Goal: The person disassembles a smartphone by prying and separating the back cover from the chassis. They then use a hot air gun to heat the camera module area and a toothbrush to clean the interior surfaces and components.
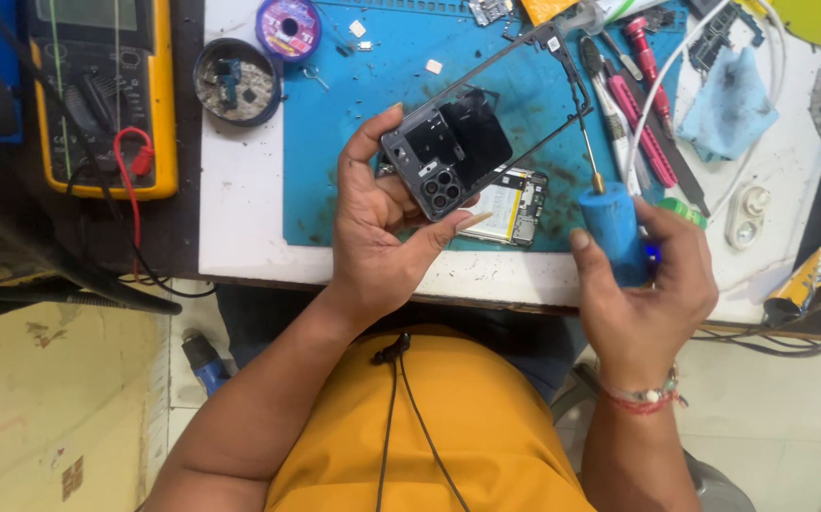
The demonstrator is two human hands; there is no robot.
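My left hand (377,223) holds a grey phone middle frame (448,156) by its camera end, tilted up over the blue work mat (353,114). The frame's thin rim reaches up to the right. My right hand (643,294) grips a blue cylindrical tool (611,228) with a thin metal tip pointing up toward the frame's right edge. Under the frame, a phone body with its battery and circuit board (515,207) lies on the mat.
A yellow multimeter (107,95) with red and black leads sits at the left. A round tin of small parts (237,82) and a purple solder spool (288,27) lie at the mat's top left. Pink-handled tools (643,133), a blue cloth (728,104) and white cables lie to the right.
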